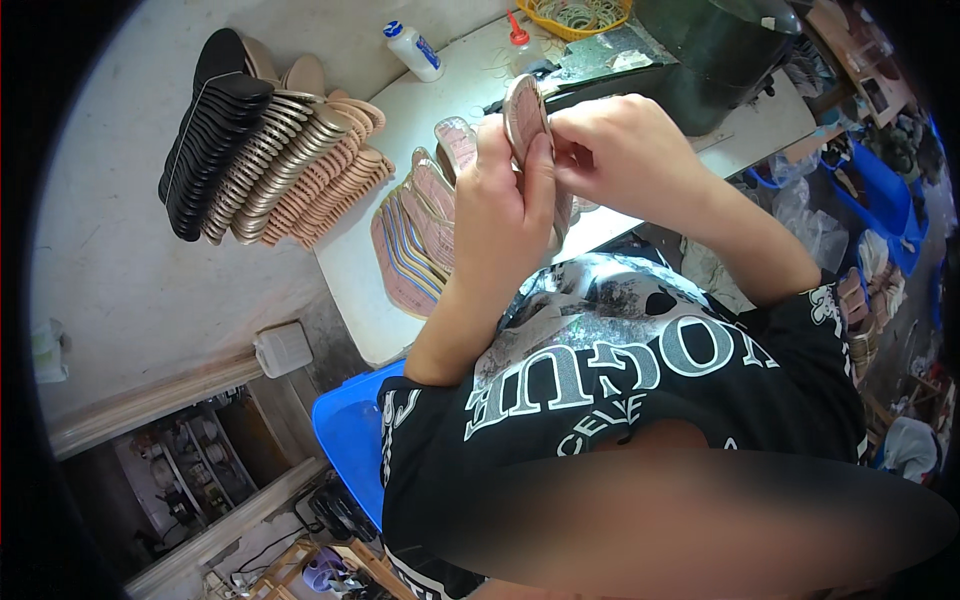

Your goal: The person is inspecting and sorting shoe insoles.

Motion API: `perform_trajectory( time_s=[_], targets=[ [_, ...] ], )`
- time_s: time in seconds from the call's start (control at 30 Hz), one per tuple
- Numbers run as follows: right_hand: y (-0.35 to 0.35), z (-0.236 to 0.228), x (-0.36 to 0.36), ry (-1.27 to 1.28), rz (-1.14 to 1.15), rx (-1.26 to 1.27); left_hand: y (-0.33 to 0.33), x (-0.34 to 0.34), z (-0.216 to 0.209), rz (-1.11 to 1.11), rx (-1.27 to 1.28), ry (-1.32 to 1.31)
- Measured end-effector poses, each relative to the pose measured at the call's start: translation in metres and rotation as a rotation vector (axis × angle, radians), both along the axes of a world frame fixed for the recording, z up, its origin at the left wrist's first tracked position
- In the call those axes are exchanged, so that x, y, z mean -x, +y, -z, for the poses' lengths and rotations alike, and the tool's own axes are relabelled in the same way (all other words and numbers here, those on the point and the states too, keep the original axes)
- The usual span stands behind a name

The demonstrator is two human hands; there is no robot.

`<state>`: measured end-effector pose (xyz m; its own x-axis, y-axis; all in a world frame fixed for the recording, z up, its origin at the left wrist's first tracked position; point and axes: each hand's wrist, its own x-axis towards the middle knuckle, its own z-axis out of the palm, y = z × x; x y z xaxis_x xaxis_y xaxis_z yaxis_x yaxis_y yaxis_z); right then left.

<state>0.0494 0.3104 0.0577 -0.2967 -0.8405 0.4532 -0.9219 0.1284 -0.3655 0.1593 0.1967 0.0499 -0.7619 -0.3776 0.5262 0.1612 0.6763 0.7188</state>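
Note:
Both hands hold one pinkish shoe insole [523, 112] upright above the white table [400, 130]. My left hand [505, 205] wraps its lower part from the left, thumb against the sole. My right hand [610, 150] pinches its right edge with the fingertips. Just below and left of the hands, a fanned stack of similar insoles [415, 240] with coloured edges lies on the table. A single insole [455, 140] stands out behind that stack.
Rows of black and tan soles [260, 150] lean on the wall at the left. Two glue bottles [413, 50] stand at the table's back, near a yellow basket [575, 15] and a dark machine [710, 50]. A blue stool [350, 440] sits below.

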Motion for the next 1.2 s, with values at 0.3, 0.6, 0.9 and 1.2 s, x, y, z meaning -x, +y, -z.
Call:
perform_trajectory(
  time_s=[0.3, 0.6, 0.9, 1.2],
  targets=[
    [-0.001, 0.026, 0.039, -0.596, 0.106, 0.151, -0.021, 0.007, 0.010, -0.164, -0.194, -0.084],
    [-0.016, 0.029, 0.018, 0.122, 0.020, -0.062, -0.011, 0.021, 0.015, -0.065, -0.251, -0.119],
    [-0.019, 0.041, 0.034, -0.170, 0.073, 0.125, -0.015, 0.025, 0.027, -0.075, -0.228, -0.135],
    [-0.013, 0.051, 0.031, -0.363, -0.013, 0.108, -0.011, 0.024, 0.030, -0.054, -0.227, -0.127]
  ],
)
